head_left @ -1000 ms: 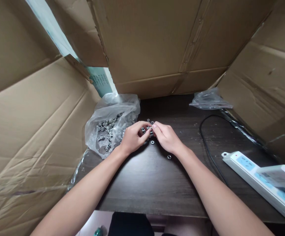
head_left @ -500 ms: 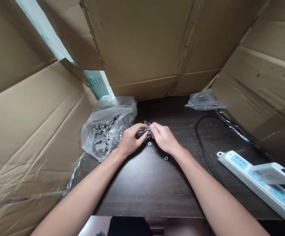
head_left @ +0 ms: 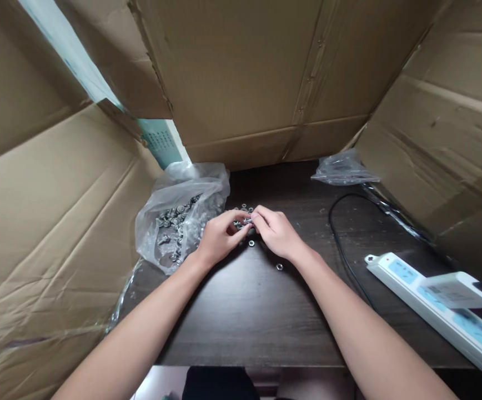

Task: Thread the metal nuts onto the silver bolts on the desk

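Note:
My left hand (head_left: 219, 238) and my right hand (head_left: 275, 233) meet fingertip to fingertip over the dark wooden table (head_left: 245, 311). Both pinch a small metal bolt (head_left: 246, 221) between them. Which hand holds which part of it I cannot make out. Just beyond the fingers lies a small cluster of loose nuts (head_left: 243, 209). Two single nuts lie close by, one (head_left: 251, 243) under the hands and one (head_left: 279, 266) beside my right wrist. Left of my left hand a clear plastic bag (head_left: 178, 216) lies open with several bolts inside.
Cardboard sheets (head_left: 257, 78) wall in the table at the back, left and right. A crumpled plastic bag (head_left: 343, 169) lies at the back right. A black cable (head_left: 341, 244) curves toward a white power strip (head_left: 428, 305) at the right edge.
Both hands stay together on the small bolt with only slight finger movement. The view has shifted a little, so everything sits slightly further left.

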A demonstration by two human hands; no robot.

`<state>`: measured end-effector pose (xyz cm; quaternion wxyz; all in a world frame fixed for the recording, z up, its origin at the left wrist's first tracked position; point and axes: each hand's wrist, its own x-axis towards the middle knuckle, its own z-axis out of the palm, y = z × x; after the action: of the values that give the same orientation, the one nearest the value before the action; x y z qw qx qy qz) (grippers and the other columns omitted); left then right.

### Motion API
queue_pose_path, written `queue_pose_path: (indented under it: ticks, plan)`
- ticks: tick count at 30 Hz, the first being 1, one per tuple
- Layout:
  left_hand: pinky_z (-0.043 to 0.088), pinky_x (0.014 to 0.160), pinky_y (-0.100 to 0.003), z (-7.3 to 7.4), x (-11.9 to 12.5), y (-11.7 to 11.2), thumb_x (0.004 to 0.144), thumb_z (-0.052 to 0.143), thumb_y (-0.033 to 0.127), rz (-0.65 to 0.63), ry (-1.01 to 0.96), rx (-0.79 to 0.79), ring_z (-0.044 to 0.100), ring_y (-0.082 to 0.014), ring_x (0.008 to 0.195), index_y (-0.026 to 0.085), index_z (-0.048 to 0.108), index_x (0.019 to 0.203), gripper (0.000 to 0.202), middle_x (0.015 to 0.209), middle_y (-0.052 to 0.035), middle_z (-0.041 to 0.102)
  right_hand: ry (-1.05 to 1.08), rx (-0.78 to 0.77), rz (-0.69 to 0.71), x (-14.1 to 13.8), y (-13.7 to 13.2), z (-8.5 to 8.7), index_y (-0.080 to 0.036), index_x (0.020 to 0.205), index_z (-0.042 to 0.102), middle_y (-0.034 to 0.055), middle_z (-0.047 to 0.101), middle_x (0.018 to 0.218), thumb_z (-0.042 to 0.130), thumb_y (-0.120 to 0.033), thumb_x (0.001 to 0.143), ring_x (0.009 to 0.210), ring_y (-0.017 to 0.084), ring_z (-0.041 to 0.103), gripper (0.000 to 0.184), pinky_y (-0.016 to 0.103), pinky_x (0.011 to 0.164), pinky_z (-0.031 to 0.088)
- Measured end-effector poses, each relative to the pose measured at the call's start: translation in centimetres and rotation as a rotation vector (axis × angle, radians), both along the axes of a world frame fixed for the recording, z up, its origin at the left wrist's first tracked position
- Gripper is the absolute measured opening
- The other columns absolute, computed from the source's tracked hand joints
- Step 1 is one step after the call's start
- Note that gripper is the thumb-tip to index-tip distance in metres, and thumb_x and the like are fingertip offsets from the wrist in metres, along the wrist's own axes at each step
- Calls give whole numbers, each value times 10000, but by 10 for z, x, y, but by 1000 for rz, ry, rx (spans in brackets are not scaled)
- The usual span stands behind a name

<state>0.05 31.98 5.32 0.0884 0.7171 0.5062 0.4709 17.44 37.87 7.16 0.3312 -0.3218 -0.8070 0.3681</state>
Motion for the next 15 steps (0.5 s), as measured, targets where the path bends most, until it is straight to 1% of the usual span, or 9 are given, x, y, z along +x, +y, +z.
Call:
queue_pose_path:
  ticks: [2, 6, 8, 10, 15]
  plan:
    - [518, 568, -178, 0, 0, 0, 902, 698, 243, 13, -10, -2, 584, -62, 534, 183, 702, 1037, 148, 861, -7, 723, 5, -6, -3, 1, 0, 0, -205, 751, 504, -6, 560, 675, 417, -379, 1005, 638, 157, 512, 320, 282, 626, 349]
    - [508, 546, -175, 0, -1, 1, 894, 714, 251, 28, -44, -4, 568, -58, 505, 180, 712, 1017, 142, 820, 0, 723, 38, -25, 8, 2, 0, 3, -200, 808, 562, -14, 555, 676, 479, -308, 941, 636, 157, 499, 191, 278, 626, 352]
    - [506, 542, -176, 1, -1, 1, 897, 712, 262, 24, -52, -5, 567, -59, 505, 182, 714, 1013, 141, 815, 1, 722, 38, -21, 9, 2, 0, 3, -199, 803, 562, -18, 541, 661, 490, -295, 924, 624, 155, 486, 170, 278, 613, 340]
    - [507, 544, -177, 1, -1, 1, 903, 705, 267, 16, -53, -9, 569, -61, 512, 183, 714, 1016, 141, 819, 1, 719, 34, -14, 8, 1, 0, 3, -198, 796, 562, -16, 542, 662, 482, -305, 934, 627, 156, 486, 193, 279, 613, 336]
    - [495, 525, -169, 2, 1, 0, 891, 718, 249, 6, -79, -17, 563, -57, 510, 180, 719, 993, 124, 816, 1, 718, 15, -5, 19, 0, 1, 0, -194, 718, 538, 0, 553, 664, 415, -354, 995, 639, 157, 498, 343, 286, 627, 334]
